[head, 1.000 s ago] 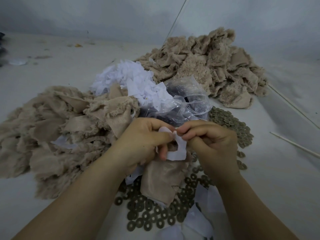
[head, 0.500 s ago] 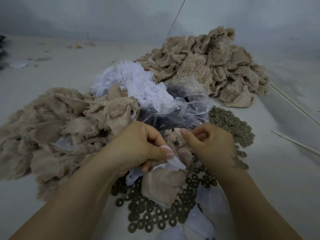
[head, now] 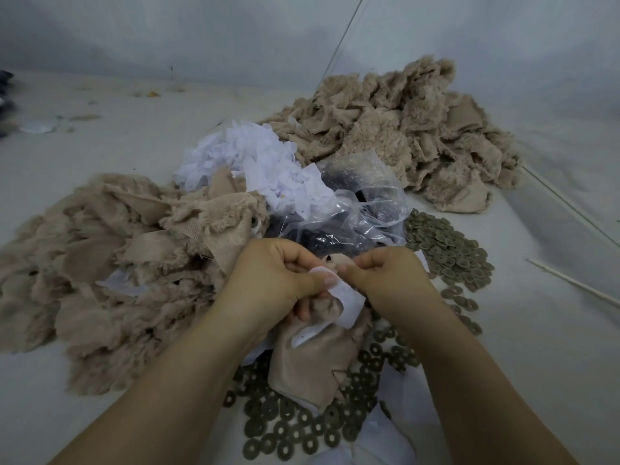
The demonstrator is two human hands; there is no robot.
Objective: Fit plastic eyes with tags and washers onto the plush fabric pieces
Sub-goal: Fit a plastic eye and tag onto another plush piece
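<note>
My left hand point(head: 278, 280) grips plush piece point(head: 312, 360) and pinches white tag point(head: 349, 297) against it; right hand point(head: 385, 280) pinches at tag top. Eye hidden under fingers. Washer apparently not yet on. Plush heap at left point(head: 100, 263), another behind point(head: 402, 129); which is finished, cannot tell. Loose washers point(head: 446, 250), tags point(head: 255, 162), bagged eyes point(head: 355, 209) plenty.

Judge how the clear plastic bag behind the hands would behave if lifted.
The bag looks thin and crinkled, so probably floppy and a bit slippery. Dark contents sag inside it, so they would likely shift and drag one end down. Its open folds could spill.
</note>
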